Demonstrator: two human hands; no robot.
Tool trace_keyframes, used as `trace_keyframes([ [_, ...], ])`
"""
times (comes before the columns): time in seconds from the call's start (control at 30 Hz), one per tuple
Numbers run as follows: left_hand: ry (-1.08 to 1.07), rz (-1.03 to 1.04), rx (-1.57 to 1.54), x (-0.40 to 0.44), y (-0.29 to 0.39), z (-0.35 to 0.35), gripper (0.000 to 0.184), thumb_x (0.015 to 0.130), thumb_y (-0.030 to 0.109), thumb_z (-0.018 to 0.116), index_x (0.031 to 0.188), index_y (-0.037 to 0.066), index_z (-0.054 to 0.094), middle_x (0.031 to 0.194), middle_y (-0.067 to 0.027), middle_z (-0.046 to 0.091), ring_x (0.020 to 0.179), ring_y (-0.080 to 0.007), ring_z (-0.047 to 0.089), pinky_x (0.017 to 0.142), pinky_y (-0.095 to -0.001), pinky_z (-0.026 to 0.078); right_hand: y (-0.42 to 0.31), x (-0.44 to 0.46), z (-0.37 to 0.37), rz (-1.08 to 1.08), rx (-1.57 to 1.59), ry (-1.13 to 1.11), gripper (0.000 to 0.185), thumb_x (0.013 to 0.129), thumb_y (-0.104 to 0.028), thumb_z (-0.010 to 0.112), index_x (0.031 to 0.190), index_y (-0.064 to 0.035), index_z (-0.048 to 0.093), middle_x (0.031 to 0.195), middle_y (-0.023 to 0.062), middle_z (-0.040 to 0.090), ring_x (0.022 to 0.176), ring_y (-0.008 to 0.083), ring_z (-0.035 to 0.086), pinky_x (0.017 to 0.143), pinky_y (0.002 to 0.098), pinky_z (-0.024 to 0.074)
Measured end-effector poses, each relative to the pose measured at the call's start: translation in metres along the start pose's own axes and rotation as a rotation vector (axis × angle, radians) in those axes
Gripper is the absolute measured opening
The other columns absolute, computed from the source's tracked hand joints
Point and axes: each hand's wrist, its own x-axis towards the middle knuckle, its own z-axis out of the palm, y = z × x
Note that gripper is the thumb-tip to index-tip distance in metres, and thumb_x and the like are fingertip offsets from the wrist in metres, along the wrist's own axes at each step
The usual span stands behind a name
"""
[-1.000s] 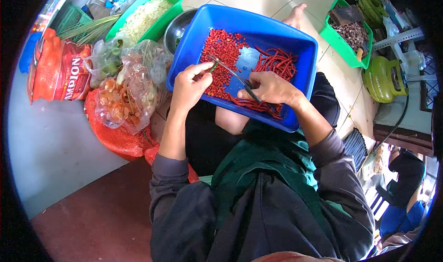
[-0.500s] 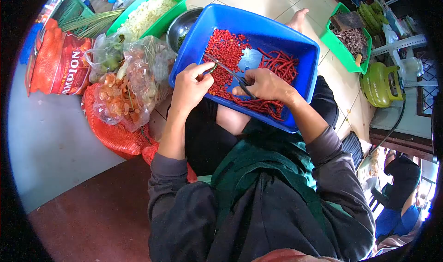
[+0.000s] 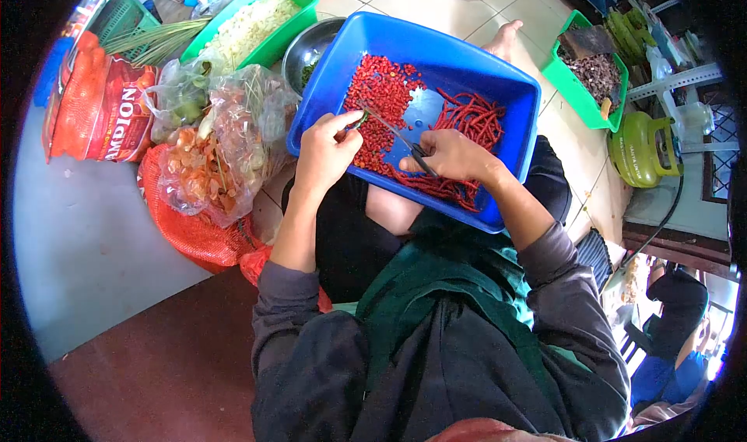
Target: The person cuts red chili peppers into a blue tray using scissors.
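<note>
- Far L: printed red bag (image 3: 124, 115) upright; clear bag (image 3: 204, 179) w/ orange-brown peels just beside, atop red mesh sack (image 3: 183, 236).
- Up from bags: green tray (image 3: 299, 23) w/ chopped pale veg; metal bowl (image 3: 298, 55) btwn it & blue tub (image 3: 447, 53).
- L hand (image 3: 331, 148): over tub's L side, thumb & index pinching small green pc (image 3: 362, 120).
- Cut red pcs (image 3: 377, 92): spread in tub's L part, under scissors (image 3: 393, 129).
- Scissors: slanted, tip near green pc; blade gap too small to tell.
- R hand (image 3: 450, 156): fingers curled round scissors' dark handles.
- Long red chilies (image 3: 476, 119): heaped in tub's R part, more by near wall.
- Far R: 2nd green tray (image 3: 566, 76) w/ brownish bits; green gas cyl. (image 3: 640, 150) near.
</note>
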Motion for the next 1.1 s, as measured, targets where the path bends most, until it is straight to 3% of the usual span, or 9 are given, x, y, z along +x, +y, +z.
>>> trace_keyframes([
  [0.23, -0.010, -0.006, 0.012, 0.000, 0.004, 0.000, 0.028, 0.079, 0.005, 0.063, 0.106, 0.005, 0.068, 0.072, -0.0057, 0.057, 0.062, -0.0104, 0.054, 0.061, -0.0246, 0.046, -0.005, 0.003, 0.001, -0.045, 0.065, 0.016, 0.064, 0.072, -0.063, 0.066, 0.078, 0.0011, 0.066, 0.073, 0.0195, 0.063, 0.071, 0.0297, 0.063, 0.066, 0.0409, 0.0469],
  [0.33, 0.017, 0.023, 0.005, 0.001, 0.001, 0.000, 0.028, 0.076, 0.005, 0.064, 0.104, 0.005, 0.069, 0.072, -0.0117, 0.059, 0.061, -0.0174, 0.058, 0.059, -0.0295, 0.047, -0.005, 0.004, 0.001, -0.039, 0.071, 0.027, 0.062, 0.072, -0.061, 0.067, 0.077, 0.0012, 0.065, 0.071, 0.0188, 0.063, 0.069, 0.0291, 0.062, 0.065, 0.0408, 0.0468],
  [0.8, 0.065, 0.029, -0.046, 0.002, -0.003, 0.006, 0.026, 0.077, 0.005, 0.064, 0.102, 0.004, 0.069, 0.072, -0.0117, 0.059, 0.061, -0.0171, 0.059, 0.059, -0.0291, 0.048, -0.003, 0.006, 0.006, -0.035, 0.065, -0.011, 0.070, 0.071, -0.067, 0.064, 0.077, 0.0022, 0.065, 0.071, 0.0197, 0.063, 0.071, 0.0271, 0.062, 0.064, 0.0399, 0.0463],
  [1.1, 0.080, 0.028, -0.036, 0.001, -0.004, 0.003, 0.024, 0.077, 0.005, 0.064, 0.101, 0.005, 0.069, 0.075, -0.0128, 0.061, 0.064, -0.0196, 0.061, 0.061, -0.0306, 0.049, 0.003, 0.012, 0.012, -0.065, 0.085, 0.046, 0.066, 0.072, -0.065, 0.066, 0.069, 0.0009, 0.063, 0.063, 0.0154, 0.059, 0.062, 0.0237, 0.057, 0.059, 0.0400, 0.0442],
])
